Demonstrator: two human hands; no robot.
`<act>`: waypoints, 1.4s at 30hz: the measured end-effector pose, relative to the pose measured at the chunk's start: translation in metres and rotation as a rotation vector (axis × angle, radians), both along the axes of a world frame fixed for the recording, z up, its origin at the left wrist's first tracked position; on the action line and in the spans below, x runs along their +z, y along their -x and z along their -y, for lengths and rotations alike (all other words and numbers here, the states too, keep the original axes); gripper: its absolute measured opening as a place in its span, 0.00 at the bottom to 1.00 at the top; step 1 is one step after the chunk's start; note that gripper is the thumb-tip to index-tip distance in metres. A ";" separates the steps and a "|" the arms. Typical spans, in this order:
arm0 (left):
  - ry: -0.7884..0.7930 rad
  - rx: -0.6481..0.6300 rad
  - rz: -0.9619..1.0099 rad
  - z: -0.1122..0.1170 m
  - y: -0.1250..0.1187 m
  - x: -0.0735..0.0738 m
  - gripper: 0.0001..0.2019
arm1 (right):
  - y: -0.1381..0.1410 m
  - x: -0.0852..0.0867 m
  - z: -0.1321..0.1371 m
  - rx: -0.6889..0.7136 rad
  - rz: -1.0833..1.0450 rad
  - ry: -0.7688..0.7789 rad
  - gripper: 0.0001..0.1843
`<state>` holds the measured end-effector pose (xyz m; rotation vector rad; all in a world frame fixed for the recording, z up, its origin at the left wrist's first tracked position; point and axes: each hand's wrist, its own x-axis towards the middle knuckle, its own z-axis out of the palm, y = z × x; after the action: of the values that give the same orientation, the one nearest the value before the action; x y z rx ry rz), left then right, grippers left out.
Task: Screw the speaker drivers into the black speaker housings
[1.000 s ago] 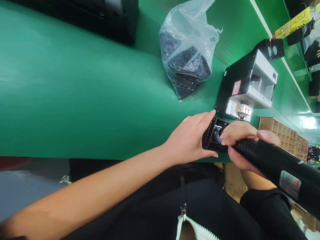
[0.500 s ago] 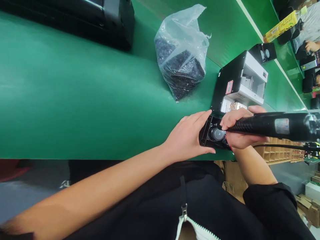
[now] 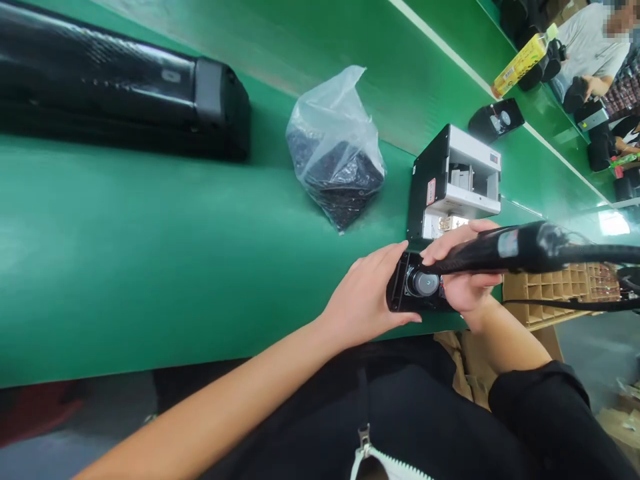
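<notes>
A black speaker box (image 3: 400,287) with a round driver (image 3: 425,283) lies on the green bench top near its front edge. My left hand (image 3: 365,290) is closed around the box's left end, fingers along the far side and thumb on the near side. In my right hand (image 3: 465,290) is a black electric screwdriver (image 3: 477,255), gripped over the right part of the box. Its tip is hidden by my fingers, so I cannot tell whether it touches a screw. Just behind stands a black-and-silver machine (image 3: 453,177), apparently a screw feeder.
A clear plastic bag (image 3: 340,160) of dark parts sits left of the machine. At far left lies a long black speaker housing (image 3: 125,93). Another small speaker box (image 3: 495,120) and a yellow drink bottle (image 3: 525,63) are farther back. A co-worker (image 3: 590,53) handles black parts across the bench.
The view has shifted, showing more of the long housing and the co-worker. The screwdriver's rear end looks shorter and farther left; both hands keep their holds.
</notes>
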<state>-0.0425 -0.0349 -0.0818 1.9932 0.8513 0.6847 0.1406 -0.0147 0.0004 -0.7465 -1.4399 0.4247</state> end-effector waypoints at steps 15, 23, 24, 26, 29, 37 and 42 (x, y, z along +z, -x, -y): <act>-0.139 -0.079 -0.082 -0.011 0.021 0.001 0.84 | -0.049 0.056 -0.042 -0.056 -0.031 -0.037 0.34; -0.204 -0.041 -0.138 0.000 0.028 -0.007 0.75 | -0.040 0.059 -0.046 -0.082 -0.106 0.105 0.38; -0.216 -0.041 -0.135 -0.001 0.027 -0.007 0.75 | -0.040 0.058 -0.046 -0.080 -0.111 0.104 0.40; -0.226 -0.046 -0.131 -0.001 0.026 -0.008 0.74 | -0.040 0.058 -0.043 -0.072 -0.130 0.105 0.41; -0.243 -0.043 -0.120 -0.002 0.025 -0.009 0.73 | -0.036 0.063 -0.032 -0.028 -0.163 0.102 0.36; -0.253 -0.061 -0.080 -0.004 0.019 -0.008 0.69 | -0.015 0.093 0.037 0.002 -0.193 0.149 0.31; -0.226 -0.066 -0.042 -0.003 0.016 -0.005 0.68 | -0.004 0.074 0.062 0.083 -0.154 0.246 0.27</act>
<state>-0.0586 -0.0317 -0.0866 2.2340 0.7558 0.7301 0.1443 -0.0769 0.0749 -0.8335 -1.2904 0.7176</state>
